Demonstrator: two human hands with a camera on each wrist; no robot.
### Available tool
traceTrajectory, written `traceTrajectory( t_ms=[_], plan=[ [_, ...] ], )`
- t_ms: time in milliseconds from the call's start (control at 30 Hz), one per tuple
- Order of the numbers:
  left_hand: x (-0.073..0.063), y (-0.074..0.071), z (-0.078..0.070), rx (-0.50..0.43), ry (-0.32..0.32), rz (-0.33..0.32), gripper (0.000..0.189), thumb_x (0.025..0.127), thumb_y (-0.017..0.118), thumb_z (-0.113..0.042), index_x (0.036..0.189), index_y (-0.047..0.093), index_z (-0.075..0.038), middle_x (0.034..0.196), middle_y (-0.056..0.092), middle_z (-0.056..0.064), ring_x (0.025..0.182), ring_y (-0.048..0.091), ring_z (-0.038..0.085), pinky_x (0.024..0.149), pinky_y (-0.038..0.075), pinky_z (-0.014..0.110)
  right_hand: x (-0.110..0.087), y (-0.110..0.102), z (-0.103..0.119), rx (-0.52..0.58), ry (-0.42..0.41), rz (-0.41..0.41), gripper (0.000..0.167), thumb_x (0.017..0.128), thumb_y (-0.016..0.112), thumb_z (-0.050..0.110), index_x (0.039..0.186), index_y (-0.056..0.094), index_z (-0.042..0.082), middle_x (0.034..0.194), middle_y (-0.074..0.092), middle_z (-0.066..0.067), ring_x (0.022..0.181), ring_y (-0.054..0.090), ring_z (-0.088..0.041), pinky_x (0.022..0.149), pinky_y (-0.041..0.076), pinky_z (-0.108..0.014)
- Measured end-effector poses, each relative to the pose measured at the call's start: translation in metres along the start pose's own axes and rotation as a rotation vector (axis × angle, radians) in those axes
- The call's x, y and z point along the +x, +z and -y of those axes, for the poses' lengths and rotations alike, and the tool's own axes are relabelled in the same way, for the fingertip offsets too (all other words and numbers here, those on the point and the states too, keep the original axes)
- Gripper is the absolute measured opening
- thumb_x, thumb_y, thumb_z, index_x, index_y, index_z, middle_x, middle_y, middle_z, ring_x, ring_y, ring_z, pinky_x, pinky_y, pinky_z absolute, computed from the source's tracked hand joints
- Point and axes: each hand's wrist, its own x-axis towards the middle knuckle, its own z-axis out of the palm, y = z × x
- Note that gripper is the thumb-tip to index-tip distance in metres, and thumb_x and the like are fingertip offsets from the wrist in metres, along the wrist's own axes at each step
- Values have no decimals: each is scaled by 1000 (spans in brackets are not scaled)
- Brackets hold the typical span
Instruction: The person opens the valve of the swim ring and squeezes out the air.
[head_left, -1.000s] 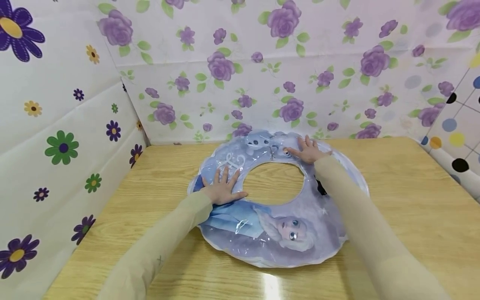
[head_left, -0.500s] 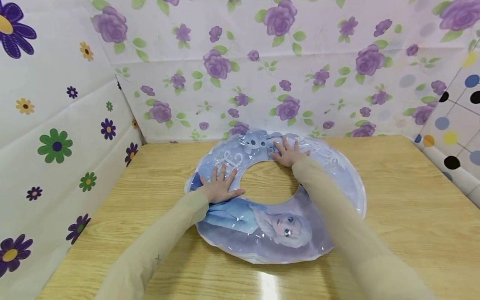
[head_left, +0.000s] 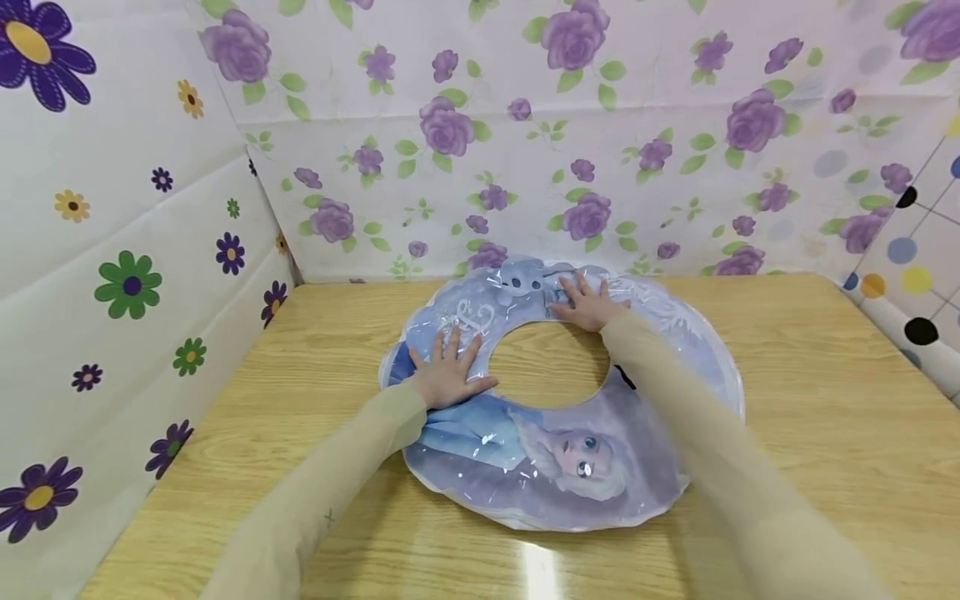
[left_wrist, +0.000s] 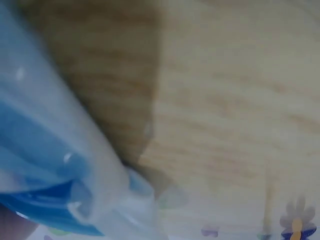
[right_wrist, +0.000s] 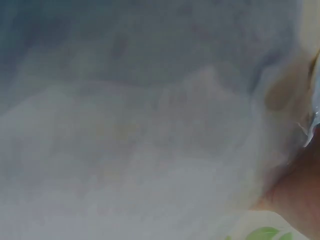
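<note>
A partly puffed, wrinkled swim ring lies flat on the wooden table in the head view. Its clear, shiny skin is printed in pale blue and lilac with a cartoon figure in a blue dress and a snowman. My left hand rests on the ring's left side, fingers spread, thumb by the inner hole. On the far part, my right hand lies with spread fingers beside the snowman print. The left wrist view has the ring's blue edge close up. Blurred grey-white ring surface fills most of the right wrist view.
The wooden table extends around the ring and shows through its hole. A cloth with purple roses stands behind, close to the ring's far edge. More patterned sheets, one with flowers at left and one with dots at right, flank the table.
My right hand has slid left along the far part of the ring, from beyond the snowman print's eye to nearer its middle. The left hand stays in place on the ring.
</note>
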Motion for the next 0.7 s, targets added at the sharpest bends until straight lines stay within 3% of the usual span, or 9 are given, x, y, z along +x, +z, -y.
traceTrajectory(
  t_ms=[167, 433, 567, 700],
  plan=[
    [2, 4, 3, -3, -2, -17, 86, 79, 19, -77, 145, -6, -28, 147, -15, 14, 129, -16, 37, 84, -5, 72, -14, -4, 8, -60, -173, -14, 72, 92, 33, 56, 147, 0, 22, 148, -10, -14, 126, -8, -50, 81, 2, -75],
    [3, 3, 6, 7, -4, -22, 86, 78, 18, -77, 146, -2, -28, 147, -11, 14, 129, -12, 39, 85, -1, 72, -59, 9, 40, -273, -621, -9, 62, 94, 39, 47, 145, 23, 14, 146, 16, -16, 129, 13, -40, 91, 17, -64],
    [4, 4, 4, 7, -11, -14, 86, 78, 16, -78, 146, -3, -28, 147, -11, 14, 129, -12, 39, 85, -2, 72, -83, 18, 45, -289, -842, -19, 61, 94, 41, 46, 142, 31, 8, 141, 28, -18, 126, 27, -36, 95, 24, -54],
    [4, 6, 3, 7, -3, -24, 87, 78, 15, -78, 146, -2, -26, 147, -11, 14, 129, -11, 39, 85, -2, 72, -110, 23, 45, -274, -1030, -56, 64, 91, 43, 50, 140, 35, 10, 142, 29, -14, 124, 32, -32, 96, 28, -47]
  ],
)
